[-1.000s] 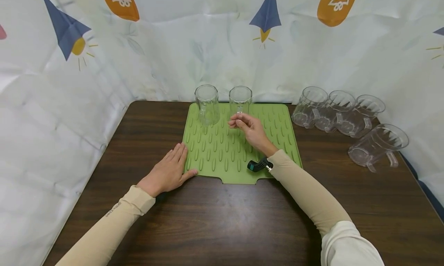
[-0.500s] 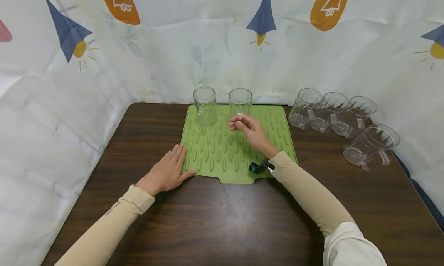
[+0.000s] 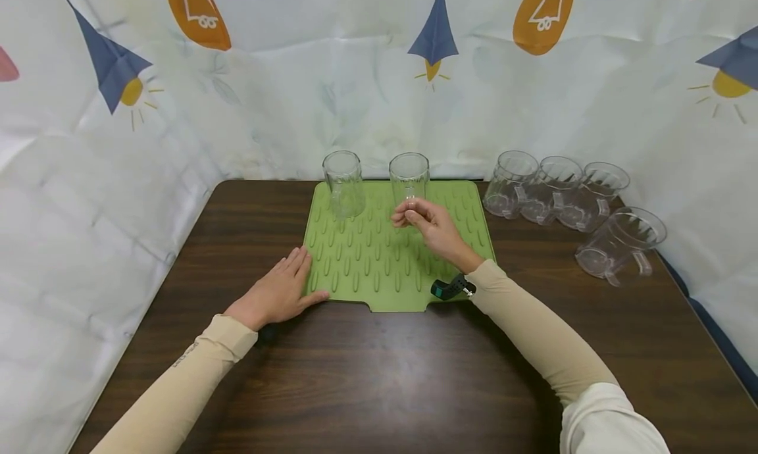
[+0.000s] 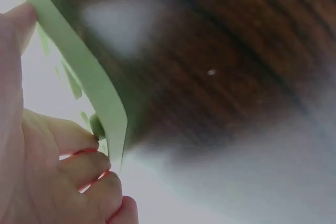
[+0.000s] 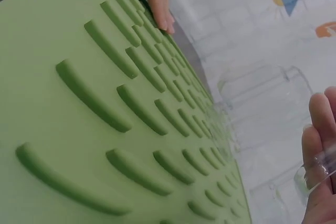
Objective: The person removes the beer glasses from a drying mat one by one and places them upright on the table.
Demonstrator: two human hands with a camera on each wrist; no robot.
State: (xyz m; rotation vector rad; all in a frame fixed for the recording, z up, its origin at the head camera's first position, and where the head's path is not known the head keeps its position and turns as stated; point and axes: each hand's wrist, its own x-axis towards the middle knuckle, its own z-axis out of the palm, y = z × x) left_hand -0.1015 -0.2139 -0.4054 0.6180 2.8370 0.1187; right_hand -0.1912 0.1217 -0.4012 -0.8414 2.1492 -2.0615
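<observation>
A green drying mat (image 3: 397, 301) with raised ridges lies on the dark wooden table. My left hand (image 3: 274, 295) rests on its near left corner, fingers straight and thumb along the front edge. Toward the back of the mat stands a clear glass mug (image 3: 408, 168), and my right hand (image 3: 432, 230) pinches its handle between thumb and fingers. In the right wrist view a piece of the clear handle (image 5: 324, 167) shows within the grip. Left of it, another upright glass mug (image 3: 346, 194) stands on the mat, also with its handle toward me.
To the right of the mat, several more clear mugs stand close together in a row, starting with one mug (image 3: 508, 187) near the mat's corner. A further mug (image 3: 618, 247) stands nearer, by the table's right side. A white patterned curtain (image 3: 284, 99) hangs behind the table.
The head view has turned slightly to the right, so everything shifts left in it. Both hands keep their places, the left on the mat and the right at the mug's handle.
</observation>
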